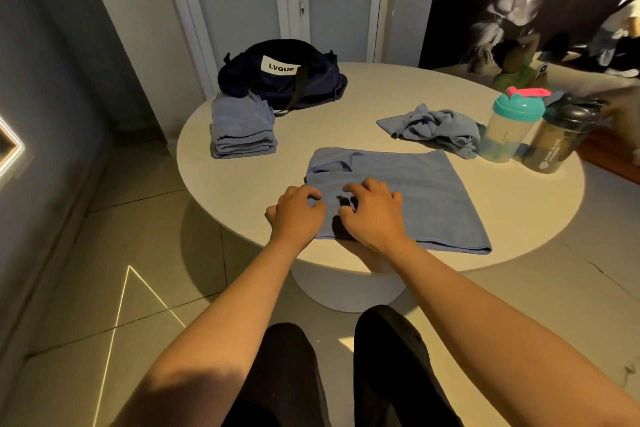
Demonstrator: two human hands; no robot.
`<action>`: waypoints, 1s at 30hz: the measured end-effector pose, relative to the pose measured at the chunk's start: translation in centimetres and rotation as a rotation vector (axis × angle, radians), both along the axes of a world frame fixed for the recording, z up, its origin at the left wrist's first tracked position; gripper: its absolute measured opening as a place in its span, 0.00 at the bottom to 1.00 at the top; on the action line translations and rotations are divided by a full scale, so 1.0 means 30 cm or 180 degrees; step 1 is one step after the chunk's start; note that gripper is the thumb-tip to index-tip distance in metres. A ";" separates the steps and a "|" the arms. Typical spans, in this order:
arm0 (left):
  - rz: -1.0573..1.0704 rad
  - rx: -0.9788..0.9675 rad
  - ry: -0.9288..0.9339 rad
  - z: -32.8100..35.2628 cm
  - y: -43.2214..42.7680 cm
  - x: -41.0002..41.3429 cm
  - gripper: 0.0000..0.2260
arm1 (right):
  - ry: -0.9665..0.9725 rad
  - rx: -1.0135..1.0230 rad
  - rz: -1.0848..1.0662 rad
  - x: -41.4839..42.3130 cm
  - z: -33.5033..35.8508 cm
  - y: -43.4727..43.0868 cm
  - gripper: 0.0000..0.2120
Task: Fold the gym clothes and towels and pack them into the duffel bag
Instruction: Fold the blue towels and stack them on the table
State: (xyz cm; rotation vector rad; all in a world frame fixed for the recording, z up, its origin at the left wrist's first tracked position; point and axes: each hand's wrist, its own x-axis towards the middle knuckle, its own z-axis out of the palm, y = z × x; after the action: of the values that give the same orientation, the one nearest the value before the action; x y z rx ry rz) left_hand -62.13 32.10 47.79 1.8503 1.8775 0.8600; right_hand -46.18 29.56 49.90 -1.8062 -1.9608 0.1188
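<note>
At the near edge of the round surface point(346, 107), both hands work a flat blue towel point(422, 191).
The left hand point(298, 213) is curled tight, pinching the towel's left edge; the right hand point(374, 215) arches just beside it with bent fingers, tips on the cloth (whether it grips any fabric cannot be told). The towel lies spread, long axis left to right, far-left corner turned over. A folded stack point(242, 130) sits against the duffel bag point(287, 83) at far left; a crumpled towel point(433, 128) lies far right.
</note>
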 end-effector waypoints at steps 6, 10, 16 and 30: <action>-0.0053 -0.0125 0.0422 0.024 0.113 0.007 0.18 | -0.0209 -0.0115 0.0133 -0.004 -0.038 0.085 0.20; -0.0328 -0.0355 0.0625 0.020 0.171 0.001 0.21 | -0.0492 -0.0424 0.0342 0.001 -0.077 0.088 0.24; -0.0233 0.0027 0.0316 -0.020 0.201 -0.006 0.26 | -0.0626 -0.0888 0.0623 -0.004 -0.079 0.094 0.32; -0.0700 0.1245 0.0004 0.002 0.086 -0.001 0.19 | -0.0071 -0.0692 -0.0042 0.008 -0.058 0.055 0.28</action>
State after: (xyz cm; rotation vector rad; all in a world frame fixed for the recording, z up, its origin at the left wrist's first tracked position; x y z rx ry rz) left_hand -62.16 34.67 47.85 2.2310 1.5466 1.2110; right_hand -45.94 31.21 48.17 -1.9628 -2.0173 0.3199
